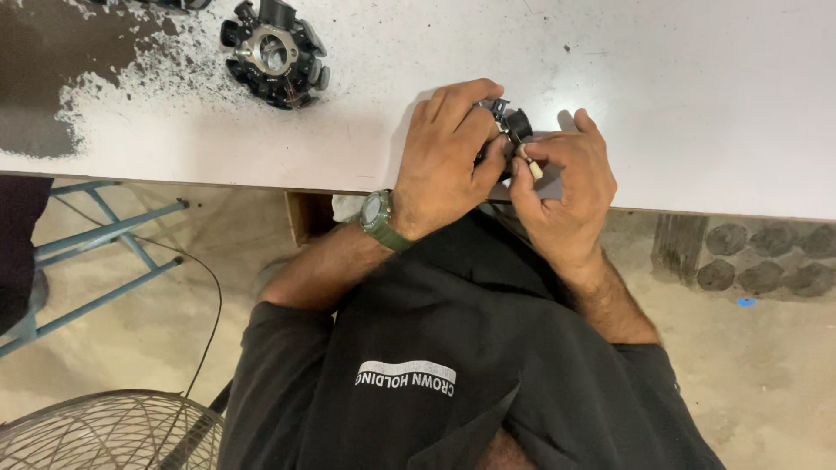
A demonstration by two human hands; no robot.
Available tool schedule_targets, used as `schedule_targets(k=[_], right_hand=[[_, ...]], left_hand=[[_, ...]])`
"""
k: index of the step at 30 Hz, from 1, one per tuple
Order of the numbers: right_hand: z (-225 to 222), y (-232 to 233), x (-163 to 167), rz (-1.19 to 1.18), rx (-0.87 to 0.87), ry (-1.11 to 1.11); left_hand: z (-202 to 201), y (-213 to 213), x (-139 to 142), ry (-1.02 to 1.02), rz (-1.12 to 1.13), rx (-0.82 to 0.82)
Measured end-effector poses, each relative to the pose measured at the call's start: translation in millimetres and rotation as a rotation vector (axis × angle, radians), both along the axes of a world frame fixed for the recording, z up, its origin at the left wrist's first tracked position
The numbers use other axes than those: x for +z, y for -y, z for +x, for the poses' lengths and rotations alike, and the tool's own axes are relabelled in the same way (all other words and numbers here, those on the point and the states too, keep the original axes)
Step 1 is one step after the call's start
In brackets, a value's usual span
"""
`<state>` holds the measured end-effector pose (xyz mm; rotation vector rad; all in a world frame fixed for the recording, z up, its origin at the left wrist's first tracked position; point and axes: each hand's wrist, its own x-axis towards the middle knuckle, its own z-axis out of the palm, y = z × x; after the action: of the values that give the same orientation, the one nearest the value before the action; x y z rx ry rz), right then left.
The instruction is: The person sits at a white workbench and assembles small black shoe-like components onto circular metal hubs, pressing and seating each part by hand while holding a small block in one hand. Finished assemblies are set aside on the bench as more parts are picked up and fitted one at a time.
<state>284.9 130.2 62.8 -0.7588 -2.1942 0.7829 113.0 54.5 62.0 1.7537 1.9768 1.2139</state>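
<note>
Head view looks down past a dark shirt to the left hand, with a green watch on its wrist, and the right hand, both clasped around a small black part at the white table's near edge; farther off lies a black coil ring

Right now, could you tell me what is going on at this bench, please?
A person in a dark shirt works at the edge of a white table. Their left hand, with a green wristwatch, grips a small black part; their right hand pinches a pale piece against it. A round black coil assembly lies apart, near a worn dark patch. A fan grille and blue frame stand on the floor.
</note>
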Motion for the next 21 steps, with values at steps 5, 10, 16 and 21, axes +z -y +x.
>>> schedule_targets(k=[5, 10, 16, 21], right_hand=[[5.9, 3.7, -0.5, 0.022, 0.001, -0.013], [2.1, 6.0, 0.8, 0.125, 0.013, 0.027], [-3.5, 5.2, 5.7, 0.216, 0.039, 0.082], [-1.1, 6.5, 11.0, 0.195, 0.041, 0.095]], left_hand=[[5.6, -0.4, -0.7, 0.014, 0.010, 0.020], [5.4, 0.3, -2.5, -0.014, 0.028, 0.020], [3.1, -0.3, -8.4, -0.019, 0.026, 0.025], [1.8, 6.4, 7.3, -0.025, 0.085, 0.052]])
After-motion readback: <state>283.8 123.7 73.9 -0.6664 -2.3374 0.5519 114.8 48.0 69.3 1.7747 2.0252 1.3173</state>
